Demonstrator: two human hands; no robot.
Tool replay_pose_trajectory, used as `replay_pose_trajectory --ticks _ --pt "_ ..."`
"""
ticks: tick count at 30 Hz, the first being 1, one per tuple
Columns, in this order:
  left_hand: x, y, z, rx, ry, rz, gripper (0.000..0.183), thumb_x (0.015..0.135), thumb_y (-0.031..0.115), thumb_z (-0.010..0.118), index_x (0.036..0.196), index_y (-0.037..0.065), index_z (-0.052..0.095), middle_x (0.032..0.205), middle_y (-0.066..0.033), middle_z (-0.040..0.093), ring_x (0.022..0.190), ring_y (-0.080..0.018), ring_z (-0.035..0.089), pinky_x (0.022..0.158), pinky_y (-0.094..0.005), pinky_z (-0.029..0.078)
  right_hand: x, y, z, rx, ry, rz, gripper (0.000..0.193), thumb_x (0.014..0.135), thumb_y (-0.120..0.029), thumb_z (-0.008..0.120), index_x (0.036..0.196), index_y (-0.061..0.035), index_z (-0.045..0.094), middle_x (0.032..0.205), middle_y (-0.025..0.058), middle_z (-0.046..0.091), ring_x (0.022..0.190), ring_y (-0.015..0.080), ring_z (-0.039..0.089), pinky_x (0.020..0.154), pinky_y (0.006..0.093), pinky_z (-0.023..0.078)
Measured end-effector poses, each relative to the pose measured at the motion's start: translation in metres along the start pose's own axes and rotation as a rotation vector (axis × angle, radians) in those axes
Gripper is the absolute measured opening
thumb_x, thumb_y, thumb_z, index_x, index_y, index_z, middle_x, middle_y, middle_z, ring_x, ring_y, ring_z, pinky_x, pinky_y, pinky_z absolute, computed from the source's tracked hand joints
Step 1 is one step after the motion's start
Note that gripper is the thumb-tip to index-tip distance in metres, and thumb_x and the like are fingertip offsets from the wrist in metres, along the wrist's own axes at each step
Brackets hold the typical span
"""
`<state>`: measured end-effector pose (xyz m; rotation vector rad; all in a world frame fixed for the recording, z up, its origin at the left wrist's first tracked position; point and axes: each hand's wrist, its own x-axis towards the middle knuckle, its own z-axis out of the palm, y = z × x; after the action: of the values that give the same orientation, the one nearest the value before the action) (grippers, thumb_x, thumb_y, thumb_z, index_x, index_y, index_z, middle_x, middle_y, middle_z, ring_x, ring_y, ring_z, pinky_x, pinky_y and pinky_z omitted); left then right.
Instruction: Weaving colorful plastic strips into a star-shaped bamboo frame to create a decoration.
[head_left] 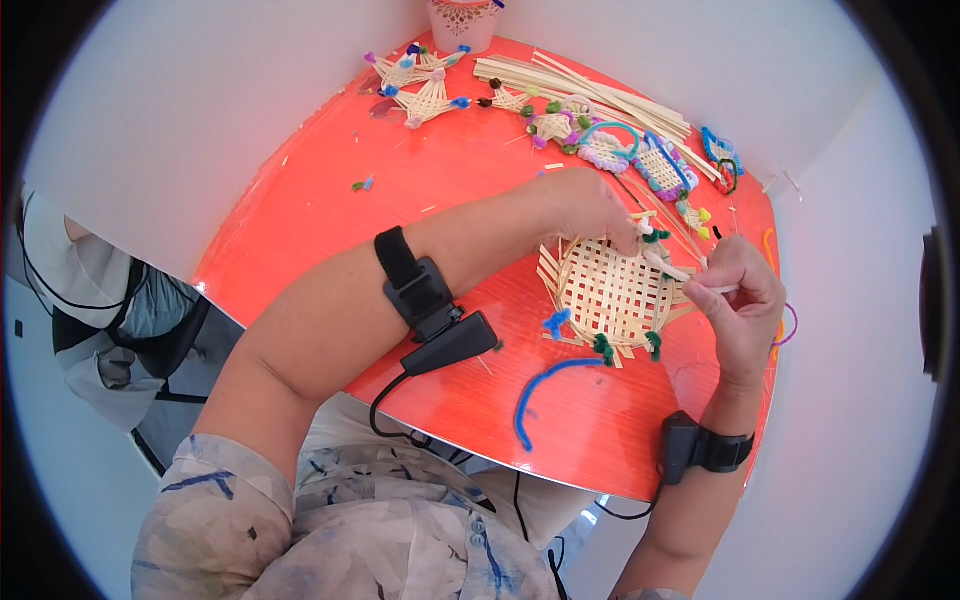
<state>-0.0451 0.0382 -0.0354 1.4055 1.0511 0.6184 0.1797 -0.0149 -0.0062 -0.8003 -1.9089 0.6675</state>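
Note:
A round piece woven from pale bamboo strips (612, 292) lies on the red table, its loose strip ends sticking out around the edge. Green pipe-cleaner twists (603, 348) and a blue one (557, 322) are tied along its rim. My left hand (598, 205) bends over the far edge, its closed fingers gripping the weave there; the fingertips are partly hidden. A white pipe cleaner (668, 267) runs from that edge to the right. My right hand (742, 298) pinches its free end between thumb and forefinger.
Beside the weave lies a loose blue pipe cleaner (526, 400). Several woven stars (428, 100), small pipe-cleaner-trimmed pieces (660, 168) and a bundle of bamboo strips (590, 95) line the back. A pink pot (464, 25) stands behind. White panels (230, 110) border the table.

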Motion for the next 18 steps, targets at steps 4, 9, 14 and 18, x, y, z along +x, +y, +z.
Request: replay_pose_trajectory --ticks 4,9,14,18 --pt "0.001 -0.001 0.000 -0.067 -0.025 -0.024 0.025 0.072 0.016 0.080 0.091 0.002 0.076 0.082 -0.0070 0.073 0.069 -0.0110 0.066 0.064 -0.0272 0.052 0.001 0.002 -0.003 -0.006 -0.080 -0.045 0.017 0.066 -0.005 0.082 0.071 -0.0018 0.067 0.067 -0.0016 0.047 0.063 0.0100 0.041 0.056 0.0255 0.029" --pt "0.004 -0.003 0.001 -0.059 -0.092 -0.008 0.025 0.075 0.017 0.079 0.095 0.002 0.075 0.085 -0.0062 0.073 0.071 -0.0102 0.067 0.066 -0.0262 0.053 0.002 -0.004 -0.004 -0.006 -0.107 0.035 0.017 0.067 -0.009 0.082 0.072 -0.0023 0.068 0.066 -0.0022 0.047 0.062 0.0092 0.040 0.055 0.0255 0.028" --pt "-0.001 -0.004 0.005 -0.176 -0.021 0.056 0.025 0.070 0.018 0.080 0.090 0.003 0.076 0.083 -0.0076 0.073 0.071 -0.0132 0.067 0.068 -0.0300 0.052 0.004 -0.006 -0.003 -0.032 -0.128 0.060 0.015 0.068 -0.009 0.081 0.073 -0.0036 0.068 0.066 -0.0027 0.048 0.061 0.0079 0.040 0.054 0.0248 0.029" --pt "0.004 -0.006 0.009 -0.099 0.003 0.068 0.025 0.070 0.017 0.080 0.090 0.003 0.076 0.082 -0.0079 0.073 0.071 -0.0132 0.067 0.067 -0.0296 0.052 0.002 -0.009 -0.003 -0.043 -0.140 0.033 0.013 0.069 -0.007 0.080 0.073 -0.0040 0.069 0.066 -0.0026 0.049 0.059 0.0072 0.041 0.053 0.0239 0.029"
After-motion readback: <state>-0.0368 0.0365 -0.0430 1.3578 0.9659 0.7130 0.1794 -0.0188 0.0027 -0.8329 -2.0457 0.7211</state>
